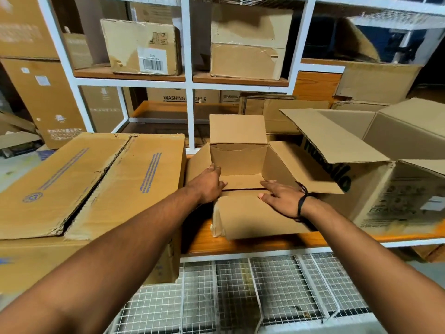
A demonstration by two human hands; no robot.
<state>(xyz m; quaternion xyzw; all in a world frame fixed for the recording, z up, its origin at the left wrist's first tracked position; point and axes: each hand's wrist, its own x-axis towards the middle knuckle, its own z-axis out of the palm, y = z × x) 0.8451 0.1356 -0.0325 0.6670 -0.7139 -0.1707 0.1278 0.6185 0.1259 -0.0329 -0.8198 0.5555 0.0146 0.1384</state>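
A small open cardboard box (238, 160) stands on an orange wooden shelf (252, 242), with its four flaps spread outward and nothing visible inside. My left hand (208, 186) rests on the box's near left corner, fingers reaching over the edge by the left flap. My right hand (280, 194), with a black cord on its wrist, lies flat with straight fingers on the near front flap (252, 218), which folds down toward me.
A large closed carton (91, 182) sits directly left of the small box. A big open carton (385, 165) crowds its right side. White metal racking (190, 80) behind holds more cartons. A wire-mesh shelf (265, 290) lies below, near me.
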